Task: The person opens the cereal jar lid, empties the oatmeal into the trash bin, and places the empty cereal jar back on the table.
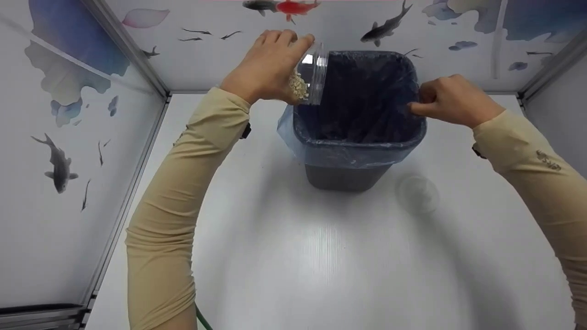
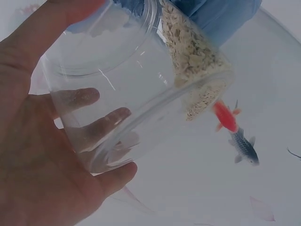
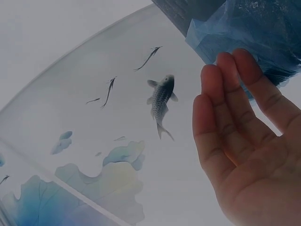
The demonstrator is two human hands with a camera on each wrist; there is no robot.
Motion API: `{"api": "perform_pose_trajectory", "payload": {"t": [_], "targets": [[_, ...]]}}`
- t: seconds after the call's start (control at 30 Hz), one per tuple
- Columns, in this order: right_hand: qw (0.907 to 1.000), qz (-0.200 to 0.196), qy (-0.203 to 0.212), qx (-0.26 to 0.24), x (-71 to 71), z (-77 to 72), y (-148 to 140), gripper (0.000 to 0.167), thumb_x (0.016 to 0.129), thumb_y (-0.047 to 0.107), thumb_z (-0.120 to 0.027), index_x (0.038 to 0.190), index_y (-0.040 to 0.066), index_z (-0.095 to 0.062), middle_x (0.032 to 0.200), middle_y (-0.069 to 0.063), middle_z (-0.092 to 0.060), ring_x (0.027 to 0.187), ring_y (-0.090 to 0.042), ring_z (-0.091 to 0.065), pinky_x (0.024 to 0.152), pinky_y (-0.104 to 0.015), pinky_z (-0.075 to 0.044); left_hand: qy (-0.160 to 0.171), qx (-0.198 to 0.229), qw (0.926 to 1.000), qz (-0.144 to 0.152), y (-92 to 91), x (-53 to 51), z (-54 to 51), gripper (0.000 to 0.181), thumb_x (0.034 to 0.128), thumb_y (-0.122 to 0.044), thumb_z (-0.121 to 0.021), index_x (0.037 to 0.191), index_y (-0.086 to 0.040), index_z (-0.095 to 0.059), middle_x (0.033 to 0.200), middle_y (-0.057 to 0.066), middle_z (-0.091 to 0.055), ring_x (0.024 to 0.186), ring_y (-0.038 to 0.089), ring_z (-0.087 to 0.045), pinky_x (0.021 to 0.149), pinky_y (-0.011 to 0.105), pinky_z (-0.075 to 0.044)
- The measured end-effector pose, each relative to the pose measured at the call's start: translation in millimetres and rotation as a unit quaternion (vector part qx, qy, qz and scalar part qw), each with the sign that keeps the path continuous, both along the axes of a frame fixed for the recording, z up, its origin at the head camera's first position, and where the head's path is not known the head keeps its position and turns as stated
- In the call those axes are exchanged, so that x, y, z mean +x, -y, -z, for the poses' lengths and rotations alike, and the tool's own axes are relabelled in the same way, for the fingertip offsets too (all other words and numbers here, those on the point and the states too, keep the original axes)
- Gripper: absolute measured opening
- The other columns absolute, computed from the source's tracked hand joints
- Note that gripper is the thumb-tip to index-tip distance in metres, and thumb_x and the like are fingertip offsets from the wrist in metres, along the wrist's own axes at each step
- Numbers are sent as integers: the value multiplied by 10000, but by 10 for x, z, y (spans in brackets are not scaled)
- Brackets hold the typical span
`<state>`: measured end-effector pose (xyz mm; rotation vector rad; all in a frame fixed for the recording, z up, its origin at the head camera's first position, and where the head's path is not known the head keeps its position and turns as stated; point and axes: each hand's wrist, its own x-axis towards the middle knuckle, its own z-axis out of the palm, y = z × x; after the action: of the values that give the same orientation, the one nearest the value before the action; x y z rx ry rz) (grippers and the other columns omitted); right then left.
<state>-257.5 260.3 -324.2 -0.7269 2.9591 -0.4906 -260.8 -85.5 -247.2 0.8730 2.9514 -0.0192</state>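
Note:
My left hand [image 1: 270, 66] grips a clear jar [image 2: 113, 84] tipped on its side, its mouth over the left rim of a dark bin [image 1: 348, 176]. Pale flakes [image 2: 188, 49] that look like oats lie along the jar's lower wall. A blue plastic liner [image 1: 351, 153] covers the bin's rim and inside. At the right rim is my right hand [image 1: 451, 101], thumb tip by the liner. In the right wrist view its fingers [image 3: 216, 122] are loosely bent beside the liner; whether they touch it I cannot tell.
A clear round lid [image 1: 417, 195] lies on the white table [image 1: 321, 256], right of the bin. White panels with painted fish [image 1: 59, 165] enclose the table behind and at the sides. A green cord [image 1: 202, 317] shows by the left sleeve.

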Motion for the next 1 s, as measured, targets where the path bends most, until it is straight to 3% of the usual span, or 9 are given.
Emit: {"api": "perform_pose_trajectory", "payload": {"t": [0.33,0.57,1.0], "targets": [[10000,19,49,-28,4,3,3,341,909,295,-633,685,46,-569,578,-20,-476,520,-170,-407,448,-297,-318,122,-127,9998,10,-63,-13,-30,1038,748,-352,-831,1531,-99,-198,1461,209,-303,1371,374,-224,1162,455,-75],[9998,81,159,-62,14,-7,6,340,913,303,-629,706,39,-576,588,-25,-480,528,-171,-410,448,-295,-317,51,-276,9996,30,-105,-11,-44,1042,740,-372,-835,1531,-97,-214,1466,218,-309,1370,382,-234,1159,467,-91],[10000,-17,0,-5,19,-5,4,361,917,303,-618,671,53,-535,566,-26,-451,511,-176,-386,463,-306,-304,-52,-532,9986,-27,-187,14,-38,1033,741,-330,-825,1535,-101,-205,1485,225,-282,1393,388,-204,1157,487,-57]]}}
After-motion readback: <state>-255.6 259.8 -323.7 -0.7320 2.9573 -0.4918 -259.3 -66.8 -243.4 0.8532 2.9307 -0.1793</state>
